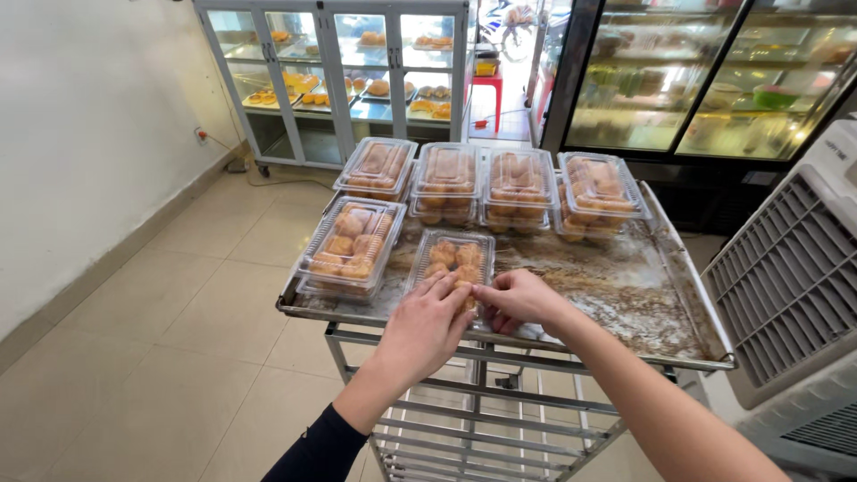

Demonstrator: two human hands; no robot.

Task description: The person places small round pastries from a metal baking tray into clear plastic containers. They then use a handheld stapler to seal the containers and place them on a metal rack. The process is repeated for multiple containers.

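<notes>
Head view: two bare hands are working at the near end of a clear plastic clamshell box (pixel 451 261) of golden pastries, which is lying on a metal baking tray (pixel 643 303) atop a wheeled rack (pixel 482 406). The left hand (pixel 427 326), its dark sleeve showing at the forearm, is pressing its fingers down on the box's near edge; the right hand (pixel 518 299) is pinching the same edge from the right side — both are gripping the box, the two hands nearly touching.

Six boxed groups are sitting on the tray. Four stacks are lining the far side — the far-left stack (pixel 376 170), a second stack (pixel 445 183), a third stack (pixel 519 189) and the far-right stack (pixel 600 193) — and one more stack (pixel 348 245) is resting just left of the handled box. All are ribbed, transparent and rectangular, holding browned, rounded pastries.

The tray's bare right half is looking scuffed and dusted with crumbs. A white slatted appliance (pixel 790 277) is standing close on the right. Beyond, a glass display cabinet (pixel 344 67) with baked goods and a dark-framed refrigerated case (pixel 705 76) are lining the tiled floor (pixel 161 339).
</notes>
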